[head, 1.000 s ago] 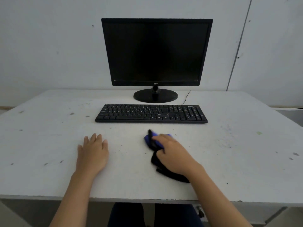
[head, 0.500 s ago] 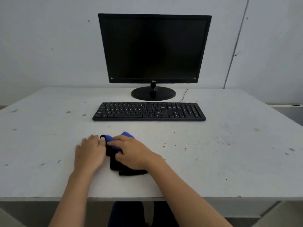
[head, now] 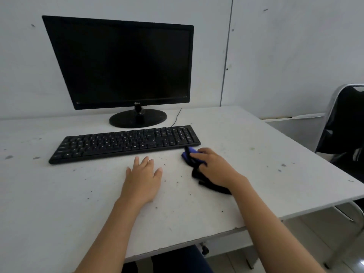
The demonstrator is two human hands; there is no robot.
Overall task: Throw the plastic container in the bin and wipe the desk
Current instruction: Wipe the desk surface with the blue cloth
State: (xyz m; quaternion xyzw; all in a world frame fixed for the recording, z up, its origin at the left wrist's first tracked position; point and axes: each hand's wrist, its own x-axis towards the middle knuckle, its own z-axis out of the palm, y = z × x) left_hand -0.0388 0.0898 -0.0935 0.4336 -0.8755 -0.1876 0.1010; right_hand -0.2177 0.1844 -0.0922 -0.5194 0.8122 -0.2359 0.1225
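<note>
Rested the left hand (head: 142,182) palm down on the white desk (head: 59,194), fingers straight and slightly spread, holding nothing. Gripped a blue and black cloth (head: 186,155) under the right hand (head: 214,168), fingers curled over it, and pressed it onto the desk top just in front of the right end of the keyboard (head: 126,143). Held the two hands apart, with a stretch of desk dotted with dark specks between them. Left the black tail of the cloth trailing out beneath the right wrist, towards the near edge. Faced the black keyboard and, behind it, a dark monitor (head: 122,64) on a round stand close to the wall. Had a black chair (head: 346,123) with a metal frame just beyond the desk's right side.
</note>
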